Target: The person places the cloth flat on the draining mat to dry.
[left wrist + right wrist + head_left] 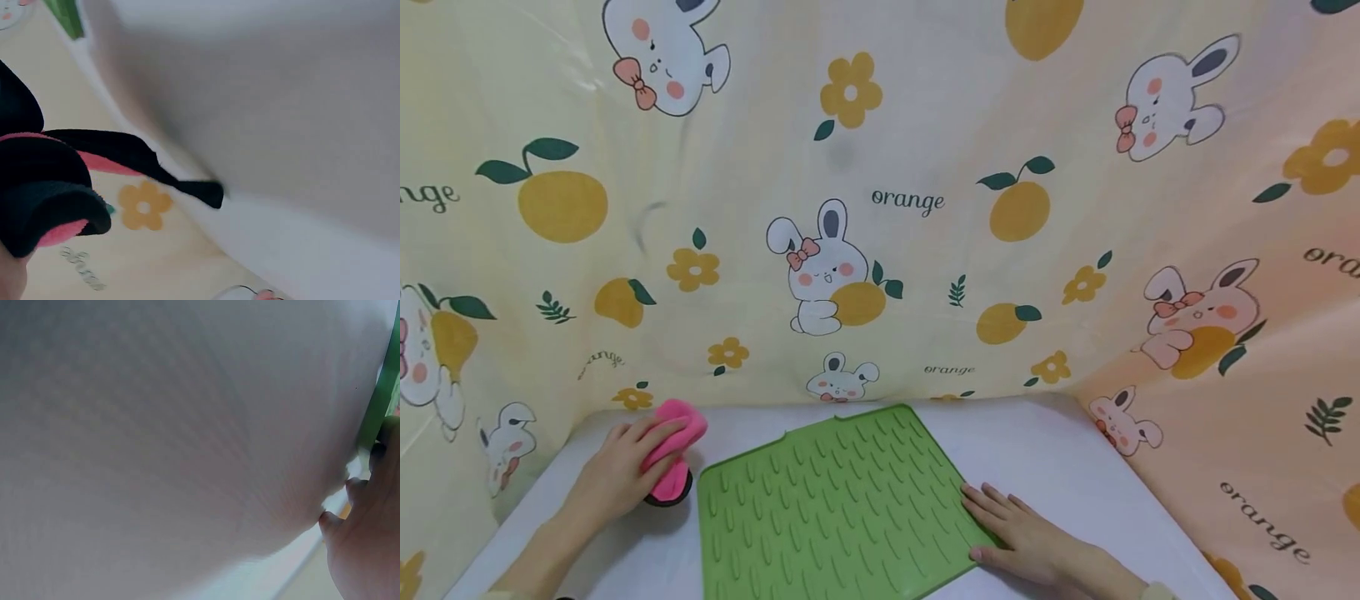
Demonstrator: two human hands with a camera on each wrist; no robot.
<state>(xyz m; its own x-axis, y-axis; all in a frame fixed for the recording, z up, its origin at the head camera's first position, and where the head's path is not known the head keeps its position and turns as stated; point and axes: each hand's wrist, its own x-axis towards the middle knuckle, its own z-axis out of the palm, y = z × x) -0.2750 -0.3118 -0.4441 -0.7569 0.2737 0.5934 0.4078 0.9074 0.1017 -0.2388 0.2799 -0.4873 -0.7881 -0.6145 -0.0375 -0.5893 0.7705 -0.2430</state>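
Observation:
On the left, my left hand (617,471) grips a bunched cloth (676,425), bright pink on one side and black on the other. The left wrist view shows the cloth's black side (47,165) folded over, with one corner hanging down close to the white surface. To the right of that hand lies a green rectangular mat (820,508) covered in short raised ridges. My right hand (1030,537) rests at the mat's right edge, fingers extended and the thumb spread toward the near corner. In the right wrist view, its fingers (359,490) are partly cut off beside the green edge.
Under the mat is a white tabletop (1022,442). A pale fabric backdrop (925,275) printed with rabbits, oranges and flowers rises behind it and along both sides. The mat's near edge runs out of the head view at the bottom.

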